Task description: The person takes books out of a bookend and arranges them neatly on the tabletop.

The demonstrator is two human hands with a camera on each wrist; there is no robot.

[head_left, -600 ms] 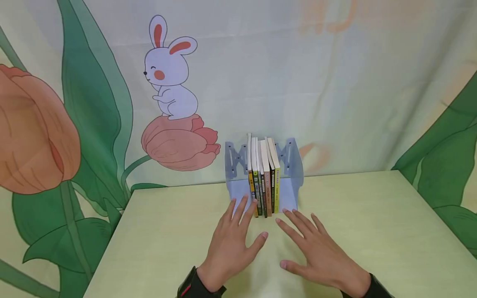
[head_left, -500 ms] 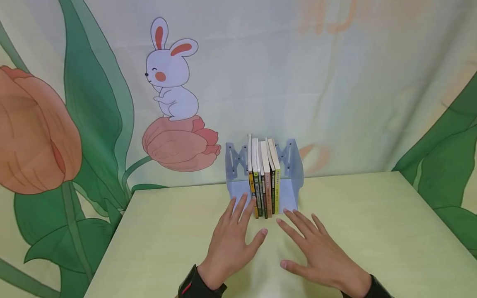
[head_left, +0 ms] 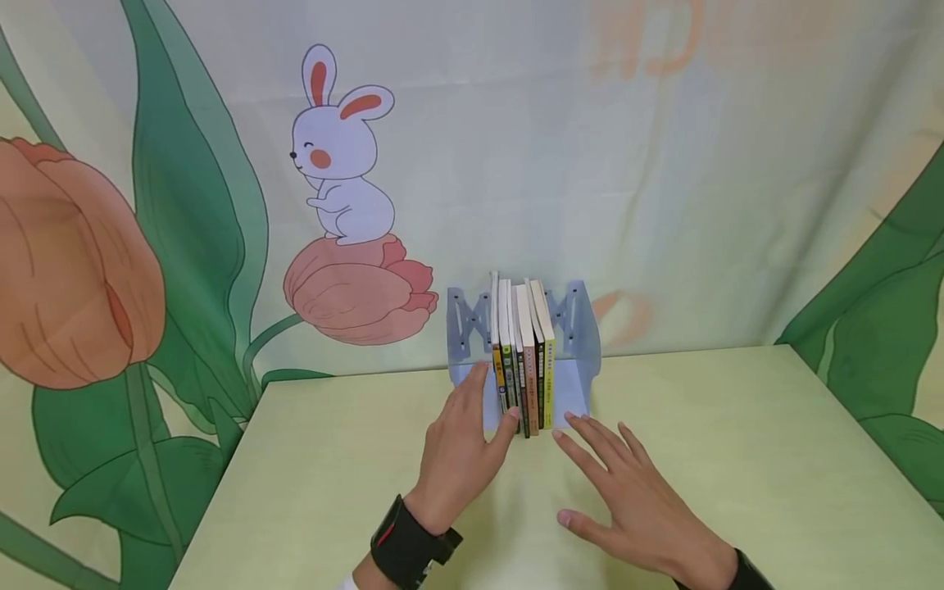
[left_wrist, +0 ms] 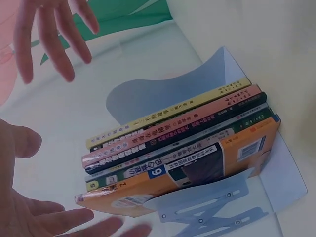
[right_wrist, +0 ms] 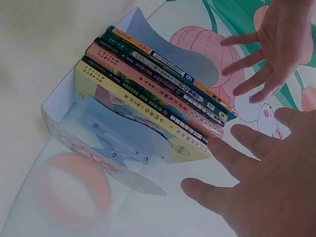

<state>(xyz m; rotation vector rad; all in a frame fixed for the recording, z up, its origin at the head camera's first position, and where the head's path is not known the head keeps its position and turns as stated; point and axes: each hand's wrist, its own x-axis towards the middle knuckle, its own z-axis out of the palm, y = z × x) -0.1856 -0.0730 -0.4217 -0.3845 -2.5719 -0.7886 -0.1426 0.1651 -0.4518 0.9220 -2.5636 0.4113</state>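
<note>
Several thin books [head_left: 528,369] stand upright side by side in a pale blue bookend [head_left: 586,328]. An orange-covered book [left_wrist: 237,155] is at the left end of the row, and a yellow one [right_wrist: 133,106] at the right end. My left hand [head_left: 459,451] hovers before the left side of the row, its fingers extended and thumb apart, holding nothing. From the head view I cannot tell whether its fingertips touch a book. Lower right of the books, my right hand [head_left: 637,504] is held over the table with spread fingers, also holding nothing.
The bookend stands at the back edge of a pale yellow-green table [head_left: 310,483]. Behind it hangs a cloth backdrop [head_left: 516,164] printed with a rabbit, tulips and leaves. A black strap [head_left: 409,541] is round my left wrist.
My left hand has moved forward and turned, its fingers closer together and nearer the left end of the books. The right hand has hardly moved. The head view has tilted slightly up.
</note>
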